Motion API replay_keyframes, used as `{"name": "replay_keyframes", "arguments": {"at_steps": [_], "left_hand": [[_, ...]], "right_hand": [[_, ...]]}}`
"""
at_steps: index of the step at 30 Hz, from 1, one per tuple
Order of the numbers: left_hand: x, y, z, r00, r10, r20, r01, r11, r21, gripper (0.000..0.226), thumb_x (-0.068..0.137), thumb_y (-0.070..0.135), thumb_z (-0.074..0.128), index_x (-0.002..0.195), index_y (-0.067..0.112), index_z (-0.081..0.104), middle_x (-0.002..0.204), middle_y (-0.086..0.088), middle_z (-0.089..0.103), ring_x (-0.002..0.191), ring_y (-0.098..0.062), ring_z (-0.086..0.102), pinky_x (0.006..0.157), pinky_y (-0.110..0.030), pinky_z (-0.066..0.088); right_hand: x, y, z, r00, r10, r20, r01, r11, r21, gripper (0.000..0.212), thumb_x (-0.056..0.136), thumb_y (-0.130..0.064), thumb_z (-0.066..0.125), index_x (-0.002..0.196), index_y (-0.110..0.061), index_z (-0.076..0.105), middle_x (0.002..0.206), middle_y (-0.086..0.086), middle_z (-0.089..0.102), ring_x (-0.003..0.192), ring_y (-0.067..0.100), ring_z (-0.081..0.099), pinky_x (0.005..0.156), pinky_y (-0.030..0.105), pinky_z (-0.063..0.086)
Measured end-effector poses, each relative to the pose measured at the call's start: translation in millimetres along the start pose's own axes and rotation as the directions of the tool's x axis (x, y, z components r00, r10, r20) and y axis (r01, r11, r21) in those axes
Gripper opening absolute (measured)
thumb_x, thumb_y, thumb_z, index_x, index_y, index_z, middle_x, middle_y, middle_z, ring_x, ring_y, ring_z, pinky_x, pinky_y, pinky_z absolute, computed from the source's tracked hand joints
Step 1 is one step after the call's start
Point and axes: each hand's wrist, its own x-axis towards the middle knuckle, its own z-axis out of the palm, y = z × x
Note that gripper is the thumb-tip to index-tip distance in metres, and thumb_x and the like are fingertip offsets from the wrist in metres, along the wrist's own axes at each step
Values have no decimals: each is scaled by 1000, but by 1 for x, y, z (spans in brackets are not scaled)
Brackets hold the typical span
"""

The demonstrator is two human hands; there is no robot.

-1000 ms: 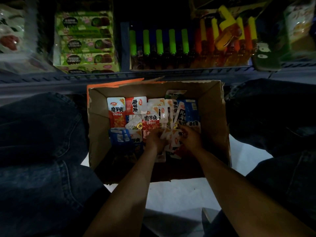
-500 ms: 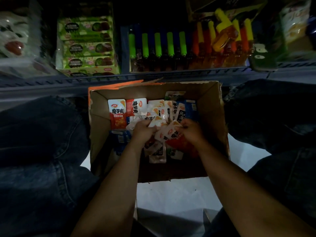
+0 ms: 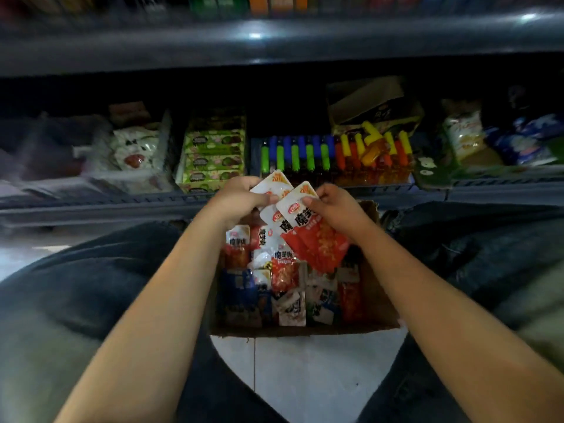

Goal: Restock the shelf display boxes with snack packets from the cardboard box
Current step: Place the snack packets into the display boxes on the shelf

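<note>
The person sits on the floor [image 3: 305, 370] facing a low shelf [image 3: 91, 206], knees in dark jeans either side of an open box [image 3: 378, 306]; the box stands on the pale floor tiles between the legs, its far end against the shelf edge.

Both hands are raised above the far end of the box; the left hand [image 3: 236, 199] has its grip closed on a fan of packets [image 3: 311, 236], fingers curled over the white tops; the right hand [image 3: 334, 209] pinches the same bundle at its right edge, thumb on the front packet; the bundle shows white upper halves and red lower halves, hanging down toward the box.

Loose packets [image 3: 283, 270] remain in the box, red, white and blue, lying jumbled and overlapping; the near part of the pile is dim.

On the shelf beyond: a green display box [image 3: 213, 154] to the left of centre; a row of sticks [image 3: 293, 157] with green and blue tops at centre; orange and yellow ones just to their right; white bags [image 3: 134, 151] at far left; further stock at far right, blurred. An upper shelf [image 3: 274, 41] runs overhead.
</note>
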Motion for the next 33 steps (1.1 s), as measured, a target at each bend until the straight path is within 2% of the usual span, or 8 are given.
{"name": "replay_keyframes", "arguments": {"at_steps": [5,8,10,12,15,21,28,33], "left_hand": [[-34,53,-14,999,42,32,-33,969,-244,9,86,8,64,95,11,64,86,-3,70,80,-16,65,69,-26,55],[-56,75,-16,993,56,101,12,821,-571,12,93,19,53,100,14,61,89,-3,71,80,-15,68,63,-27,58],[-67,80,-12,977,130,168,22,727,-686,16,94,19,49,105,15,60,96,-7,72,84,-19,70,72,-36,60],[-72,80,0,960,214,181,-37,735,-677,26,90,6,50,113,16,58,105,-10,71,89,-23,69,79,-41,58],[-68,81,15,978,198,68,-116,782,-612,33,88,-6,53,113,15,57,107,-12,69,90,-25,68,76,-39,58],[-56,87,12,983,138,-123,-184,777,-601,27,75,15,71,101,10,65,96,-8,73,73,-17,69,56,-27,54],[-56,88,12,984,133,-118,-177,809,-561,22,75,20,70,95,13,69,84,-3,74,71,-16,69,62,-29,53],[-60,88,17,988,150,-22,-143,874,-464,39,63,29,73,98,11,70,89,-5,75,77,-19,71,64,-28,54]], "right_hand": [[-21,-59,-30,995,-102,7,102,993,-56,29,89,-38,59,92,-10,53,96,18,67,88,32,65,81,51,53],[-30,-86,-49,990,-115,-79,115,993,-5,26,88,-36,61,86,-11,53,95,16,67,87,29,65,80,46,53],[-33,-96,-57,982,-105,-156,118,990,80,21,88,-30,63,82,-12,53,88,11,67,79,23,65,70,39,54],[-34,-98,-59,975,-61,-212,104,975,199,19,89,-25,63,80,-12,53,82,7,66,71,17,64,62,33,54],[-30,-94,-57,967,21,-256,64,945,320,18,89,-25,63,80,-11,55,87,10,70,77,21,69,69,37,58],[-24,-100,-65,977,8,-213,52,959,277,19,88,-33,63,87,-15,59,86,4,72,77,19,71,73,40,59],[-29,-104,-77,917,-22,-398,127,963,238,19,90,-27,61,73,-19,58,78,5,71,72,21,69,71,41,58],[-28,-103,-76,889,30,-458,111,954,277,19,91,-29,60,75,-18,55,76,3,70,73,22,70,74,47,58]]}}
